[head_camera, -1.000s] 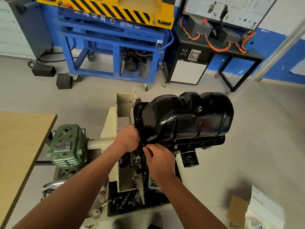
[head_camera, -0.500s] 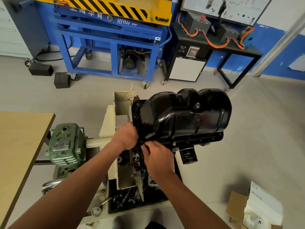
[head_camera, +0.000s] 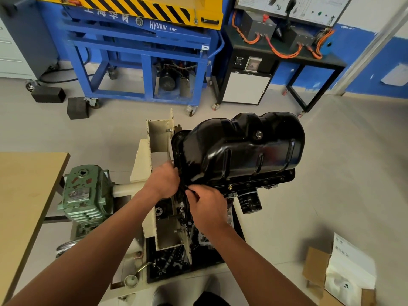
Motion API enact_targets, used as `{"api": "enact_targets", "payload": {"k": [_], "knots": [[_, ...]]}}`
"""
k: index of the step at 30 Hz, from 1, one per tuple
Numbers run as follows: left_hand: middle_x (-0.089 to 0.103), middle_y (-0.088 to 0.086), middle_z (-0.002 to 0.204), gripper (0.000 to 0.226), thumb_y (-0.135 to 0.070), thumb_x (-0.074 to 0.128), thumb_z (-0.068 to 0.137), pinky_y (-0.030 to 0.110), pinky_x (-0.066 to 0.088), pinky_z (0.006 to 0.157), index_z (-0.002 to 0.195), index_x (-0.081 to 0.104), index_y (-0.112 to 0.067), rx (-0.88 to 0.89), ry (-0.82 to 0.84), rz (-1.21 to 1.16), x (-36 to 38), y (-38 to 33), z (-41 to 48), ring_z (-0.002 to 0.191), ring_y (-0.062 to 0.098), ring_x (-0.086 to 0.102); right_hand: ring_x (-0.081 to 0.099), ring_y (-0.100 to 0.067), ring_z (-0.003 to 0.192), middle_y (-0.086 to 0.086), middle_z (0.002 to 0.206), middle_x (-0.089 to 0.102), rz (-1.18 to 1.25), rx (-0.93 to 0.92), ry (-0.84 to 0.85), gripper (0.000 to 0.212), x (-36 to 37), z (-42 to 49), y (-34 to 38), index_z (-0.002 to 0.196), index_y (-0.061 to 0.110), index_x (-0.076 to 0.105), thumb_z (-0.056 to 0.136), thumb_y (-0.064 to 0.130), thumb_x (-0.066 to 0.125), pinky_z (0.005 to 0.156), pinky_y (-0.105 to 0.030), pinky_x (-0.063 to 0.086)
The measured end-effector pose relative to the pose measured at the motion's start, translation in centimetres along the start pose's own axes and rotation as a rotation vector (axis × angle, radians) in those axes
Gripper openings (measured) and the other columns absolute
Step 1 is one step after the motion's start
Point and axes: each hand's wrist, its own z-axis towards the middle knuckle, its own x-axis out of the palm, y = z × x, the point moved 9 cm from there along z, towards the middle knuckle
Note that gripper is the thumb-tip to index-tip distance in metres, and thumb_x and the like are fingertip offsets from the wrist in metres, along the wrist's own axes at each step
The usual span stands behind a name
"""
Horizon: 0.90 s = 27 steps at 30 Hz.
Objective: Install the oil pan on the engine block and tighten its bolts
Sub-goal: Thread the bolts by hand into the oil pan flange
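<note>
Closely, left hand (head_camera: 164, 182), right hand (head_camera: 206, 207) crowd oil pan (head_camera: 242, 151) corner; grips unclear.

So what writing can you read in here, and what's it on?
"上海华育", roughly: white characters on the blue steel lift frame.
"HYX" plus blurred letters and digits: same frame.
Unreadable, too small: nameplate on the green cast gearbox, print on the black cylindrical oil filter, white wall diagram panel, white paper sheet at lower right.

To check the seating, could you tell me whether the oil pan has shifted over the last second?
No. The oil pan keeps its place against the cream engine stand; only the camera drifted.
</note>
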Motion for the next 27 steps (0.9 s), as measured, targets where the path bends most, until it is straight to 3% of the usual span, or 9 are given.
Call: {"api": "enact_targets", "payload": {"k": [5, 7, 10, 12, 16, 18, 21, 24, 27], "knots": [[0.056, 0.009, 0.099, 0.024, -0.023, 0.039, 0.106, 0.036, 0.047, 0.079, 0.111, 0.054, -0.005, -0.08, -0.066, -0.089, -0.3, 1.5, -0.5, 0.093, 0.029, 0.058, 0.064, -0.019, 0.063, 0.003, 0.071, 0.067, -0.17, 0.004, -0.07, 0.037, -0.4, 0.2, -0.1, 0.079, 0.018, 0.066, 0.094, 0.051, 0.059, 0.054, -0.027, 0.039], [0.059, 0.009, 0.102, 0.029, -0.025, 0.039, 0.107, 0.037, 0.049, 0.08, 0.118, 0.056, -0.004, -0.101, -0.11, -0.168, -0.8, 1.9, -0.8, 0.092, 0.027, 0.059, 0.064, -0.016, 0.063, 0.003, 0.074, 0.069, -0.066, -0.069, -0.127, 0.033, -0.9, -0.2, 0.3, 0.089, 0.017, 0.071, 0.092, 0.049, 0.063, 0.053, -0.026, 0.046], [0.062, 0.003, 0.074, 0.025, -0.026, 0.042, 0.107, 0.029, 0.044, 0.054, 0.114, 0.06, -0.009, -0.18, -0.067, -0.535, -0.7, 1.8, -1.4, 0.062, 0.017, 0.057, 0.066, -0.015, 0.066, 0.004, 0.082, 0.07, 0.004, -0.211, -0.12, 0.021, -0.7, -0.4, 0.5, 0.105, 0.018, 0.073, 0.093, 0.034, 0.065, 0.053, -0.028, 0.053], [0.047, -0.004, 0.053, 0.022, -0.024, 0.041, 0.107, 0.022, 0.026, 0.037, 0.107, 0.059, -0.011, -0.218, 0.026, -0.827, 0.1, 0.6, -1.9, 0.042, 0.009, 0.037, 0.066, -0.016, 0.062, 0.006, 0.076, 0.07, -0.057, -0.221, -0.118, 0.013, -0.7, 0.0, 0.4, 0.091, 0.02, 0.073, 0.092, 0.032, 0.066, 0.049, -0.025, 0.048], [0.038, -0.002, 0.056, 0.027, -0.022, 0.037, 0.109, 0.019, 0.017, 0.033, 0.095, 0.059, -0.014, -0.208, 0.115, -1.158, 0.4, -3.9, -2.8, 0.042, 0.009, 0.024, 0.061, -0.018, 0.051, 0.004, 0.06, 0.064, -0.131, -0.153, -0.09, 0.038, -0.8, 0.7, 0.2, 0.067, 0.02, 0.062, 0.093, 0.048, 0.061, 0.047, -0.024, 0.038], [0.037, -0.002, 0.057, 0.033, -0.026, 0.035, 0.109, 0.018, 0.019, 0.031, 0.089, 0.058, -0.015, -0.199, 0.13, -1.262, 0.5, -6.1, -3.4, 0.043, 0.008, 0.025, 0.06, -0.019, 0.05, 0.002, 0.057, 0.063, 0.015, -0.126, -0.118, 0.043, -2.5, 0.8, -0.4, 0.063, 0.018, 0.06, 0.094, 0.047, 0.06, 0.045, -0.025, 0.039], [0.035, -0.002, 0.055, 0.038, -0.034, 0.036, 0.108, 0.018, 0.022, 0.029, 0.081, 0.055, -0.016, -0.201, 0.193, -1.429, 1.4, -9.0, -4.9, 0.04, 0.007, 0.026, 0.051, -0.014, 0.049, 0.003, 0.056, 0.057, 0.424, -0.117, -0.177, 0.03, -6.6, 0.8, -1.9, 0.064, 0.012, 0.06, 0.092, 0.022, 0.065, 0.045, -0.034, 0.042], [0.033, -0.002, 0.051, 0.042, -0.042, 0.039, 0.104, 0.016, 0.02, 0.028, 0.074, 0.056, -0.017, -0.226, 0.291, -1.475, 3.2, -12.0, -6.4, 0.037, 0.007, 0.026, 0.049, -0.004, 0.054, 0.009, 0.065, 0.057, 0.703, -0.152, -0.221, 0.01, -11.3, 0.0, -3.7, 0.082, 0.01, 0.069, 0.088, 0.005, 0.064, 0.05, -0.021, 0.042], [0.034, -0.001, 0.051, 0.044, -0.046, 0.041, 0.101, 0.015, 0.018, 0.03, 0.073, 0.058, -0.018, -0.258, 0.318, -1.381, 5.6, -14.6, -6.8, 0.036, 0.008, 0.026, 0.054, -0.007, 0.059, 0.01, 0.073, 0.06, 0.766, -0.152, -0.2, 0.017, -14.7, -0.5, -6.3, 0.1, 0.011, 0.073, 0.087, 0.004, 0.065, 0.053, -0.021, 0.046]]}}
